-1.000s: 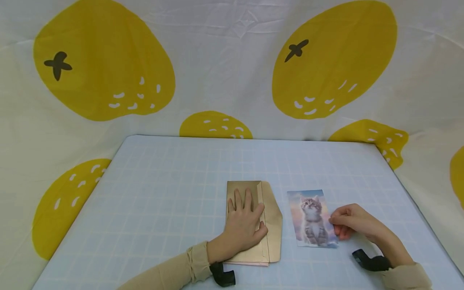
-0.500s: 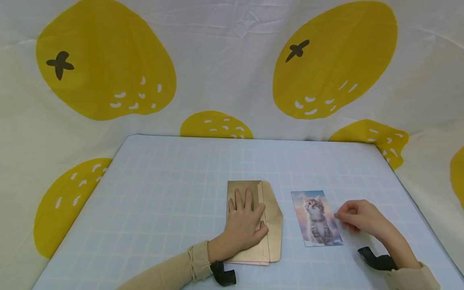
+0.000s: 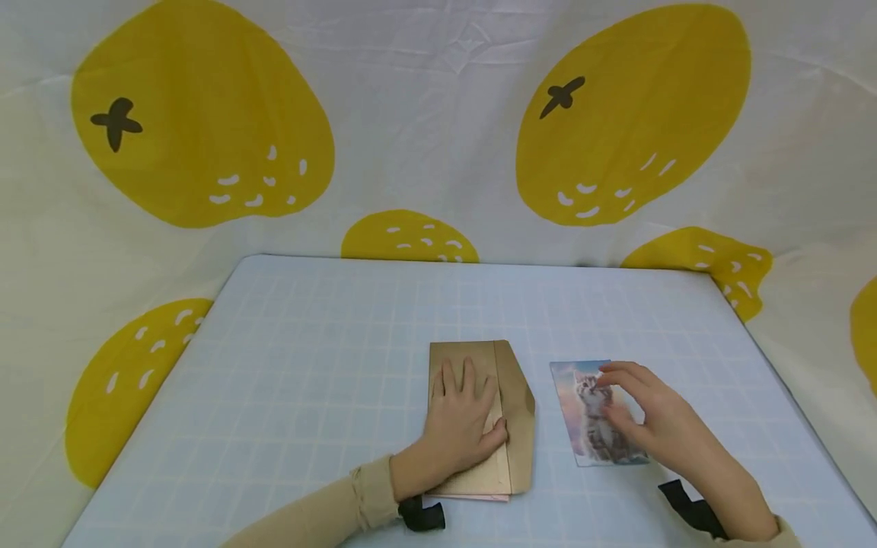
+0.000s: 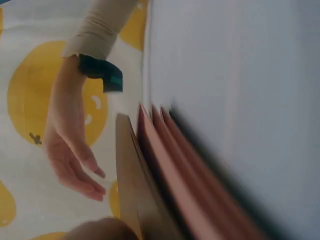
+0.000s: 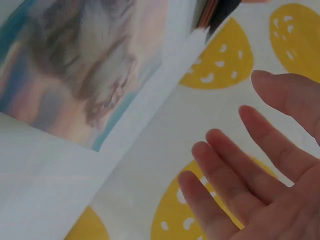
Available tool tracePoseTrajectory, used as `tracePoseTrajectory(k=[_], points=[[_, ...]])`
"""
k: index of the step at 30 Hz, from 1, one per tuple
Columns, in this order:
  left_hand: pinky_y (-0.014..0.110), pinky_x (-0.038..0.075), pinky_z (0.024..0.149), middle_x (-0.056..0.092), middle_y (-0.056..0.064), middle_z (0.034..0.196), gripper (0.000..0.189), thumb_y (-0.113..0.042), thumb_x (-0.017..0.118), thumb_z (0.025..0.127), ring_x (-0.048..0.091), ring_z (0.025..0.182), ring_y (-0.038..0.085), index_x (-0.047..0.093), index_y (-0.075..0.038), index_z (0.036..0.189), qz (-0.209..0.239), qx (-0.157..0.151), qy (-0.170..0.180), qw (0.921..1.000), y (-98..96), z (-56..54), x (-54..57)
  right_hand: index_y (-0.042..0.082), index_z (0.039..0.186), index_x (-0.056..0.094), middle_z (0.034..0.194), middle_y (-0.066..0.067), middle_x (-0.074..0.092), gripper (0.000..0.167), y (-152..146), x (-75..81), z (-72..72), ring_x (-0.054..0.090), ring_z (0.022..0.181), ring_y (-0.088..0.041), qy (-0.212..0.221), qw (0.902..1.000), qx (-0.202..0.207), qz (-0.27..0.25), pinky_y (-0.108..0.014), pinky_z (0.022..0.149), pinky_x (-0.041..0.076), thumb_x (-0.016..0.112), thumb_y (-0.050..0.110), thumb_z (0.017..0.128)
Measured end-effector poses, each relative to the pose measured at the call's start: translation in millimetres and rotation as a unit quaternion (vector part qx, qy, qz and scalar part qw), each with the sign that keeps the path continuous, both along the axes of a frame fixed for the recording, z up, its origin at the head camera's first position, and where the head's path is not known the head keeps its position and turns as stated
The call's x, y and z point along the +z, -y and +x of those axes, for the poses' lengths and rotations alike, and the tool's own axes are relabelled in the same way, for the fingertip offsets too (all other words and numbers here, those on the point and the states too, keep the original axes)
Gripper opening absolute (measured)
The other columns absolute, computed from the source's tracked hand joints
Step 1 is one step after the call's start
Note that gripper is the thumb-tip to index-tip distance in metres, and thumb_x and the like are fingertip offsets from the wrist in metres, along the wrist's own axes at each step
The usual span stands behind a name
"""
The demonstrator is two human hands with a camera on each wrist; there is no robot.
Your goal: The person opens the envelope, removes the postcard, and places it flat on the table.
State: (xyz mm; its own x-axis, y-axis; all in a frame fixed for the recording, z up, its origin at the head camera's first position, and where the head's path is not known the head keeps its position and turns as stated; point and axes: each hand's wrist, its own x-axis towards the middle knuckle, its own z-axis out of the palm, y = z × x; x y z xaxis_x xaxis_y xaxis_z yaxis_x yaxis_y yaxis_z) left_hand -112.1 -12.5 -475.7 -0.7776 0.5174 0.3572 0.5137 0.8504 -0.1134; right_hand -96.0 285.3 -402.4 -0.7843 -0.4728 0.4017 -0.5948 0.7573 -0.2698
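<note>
My left hand (image 3: 455,426) lies flat, fingers spread, on a gold envelope (image 3: 517,449) whose pointed flap extends to the right. Pink edges stick out under its near end, and the left wrist view shows several gold and pink paper layers (image 4: 150,165) stacked there. To the right, a card with a kitten picture (image 3: 582,426) lies on the table. Over its right part hovers my right hand (image 3: 664,418), thumb and fingers apart. The right wrist view has those fingers (image 5: 225,175) loosely extended, holding nothing, with the card (image 5: 85,65) beyond them.
A pale blue gridded cloth (image 3: 329,365) covers the table. Behind it hangs a white curtain (image 3: 425,114) with large yellow fruit shapes. Both wrists carry a black strap mount (image 3: 692,510).
My right hand had the card's right edge between its fingers, then let go and moved left over the card with fingers spread. The card shifted slightly right. My left hand stayed in place.
</note>
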Motion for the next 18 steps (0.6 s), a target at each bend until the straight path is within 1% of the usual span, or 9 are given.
tracePoseTrajectory(k=[1,3,4,6,8,10,12,15,18], points=[[0.059,0.045,0.096,0.055,0.028,0.133,0.058,-0.056,0.047,0.092,0.052,0.119,0.055,0.058,-0.013,0.128,-0.004,-0.008,0.022,0.9997,1.6,0.2,6.4,0.009,0.114,0.065,0.127,-0.007,0.059,0.050,2,-1.0,1.5,0.059,0.107,-0.025,-0.004,0.9999,0.002,0.011,-0.019,0.083,0.049,0.085,0.002,0.069],[0.058,0.039,0.104,0.049,0.029,0.139,0.067,-0.060,0.044,0.096,0.046,0.127,0.054,0.054,-0.007,0.136,-0.006,-0.031,0.096,0.9948,6.6,1.0,20.5,0.008,0.119,0.064,0.132,-0.012,0.056,0.052,6,-4.2,3.9,0.060,0.109,-0.029,0.001,0.9995,0.000,0.032,-0.033,0.080,0.054,0.085,0.006,0.071],[0.057,0.035,0.108,0.044,0.030,0.144,0.073,-0.062,0.042,0.096,0.040,0.132,0.053,0.050,-0.004,0.140,-0.005,-0.044,0.140,0.9892,9.8,1.5,27.9,0.007,0.121,0.063,0.134,-0.014,0.055,0.054,7,-6.2,4.9,0.061,0.110,-0.032,0.007,0.9991,-0.002,0.042,-0.041,0.078,0.055,0.085,0.009,0.072],[0.057,0.024,0.114,0.033,0.031,0.152,0.085,-0.068,0.043,0.095,0.026,0.141,0.051,0.041,0.000,0.148,-0.002,-0.068,0.222,0.9727,17.3,2.2,41.5,0.003,0.126,0.061,0.137,-0.019,0.052,0.057,9,-11.1,6.4,0.060,0.111,-0.039,0.022,0.9985,-0.003,0.051,-0.052,0.079,0.053,0.084,0.012,0.075],[0.057,0.015,0.116,0.024,0.030,0.156,0.097,-0.074,0.045,0.091,0.016,0.146,0.048,0.033,0.000,0.152,-0.013,-0.089,0.268,0.9594,25.1,2.7,50.2,0.000,0.132,0.057,0.141,-0.023,0.048,0.063,9,-16.2,7.9,0.056,0.117,-0.043,0.049,0.9972,-0.006,0.056,-0.057,0.083,0.051,0.084,0.015,0.077],[0.056,0.012,0.117,0.019,0.030,0.158,0.107,-0.079,0.048,0.085,0.011,0.147,0.046,0.028,0.000,0.155,-0.031,-0.106,0.281,0.9533,32.1,4.2,54.2,-0.002,0.138,0.052,0.145,-0.027,0.043,0.071,8,-21.5,9.4,0.049,0.124,-0.048,0.079,0.9951,-0.011,0.059,-0.062,0.088,0.047,0.084,0.022,0.080],[0.056,0.011,0.117,0.016,0.029,0.159,0.114,-0.083,0.051,0.080,0.008,0.148,0.047,0.025,-0.002,0.156,-0.051,-0.113,0.280,0.9519,37.9,6.3,53.7,-0.003,0.143,0.046,0.149,-0.030,0.036,0.080,8,-25.9,10.9,0.039,0.131,-0.052,0.120,0.9904,-0.023,0.064,-0.068,0.091,0.041,0.082,0.033,0.082],[0.058,0.011,0.116,0.010,0.029,0.160,0.121,-0.085,0.055,0.074,0.004,0.147,0.050,0.021,-0.004,0.158,-0.065,-0.111,0.292,0.9478,44.1,10.4,49.0,-0.001,0.149,0.038,0.155,-0.032,0.024,0.087,7,-31.4,13.6,0.025,0.138,-0.056,0.185,0.9789,-0.048,0.071,-0.075,0.094,0.032,0.075,0.047,0.085],[0.060,0.010,0.116,0.006,0.029,0.161,0.125,-0.086,0.059,0.070,0.001,0.145,0.053,0.019,-0.006,0.158,-0.067,-0.105,0.303,0.9447,47.5,12.5,44.1,0.002,0.152,0.033,0.159,-0.032,0.013,0.089,8,-35.7,15.6,0.013,0.142,-0.056,0.236,0.9675,-0.062,0.068,-0.078,0.097,0.023,0.070,0.051,0.088]])
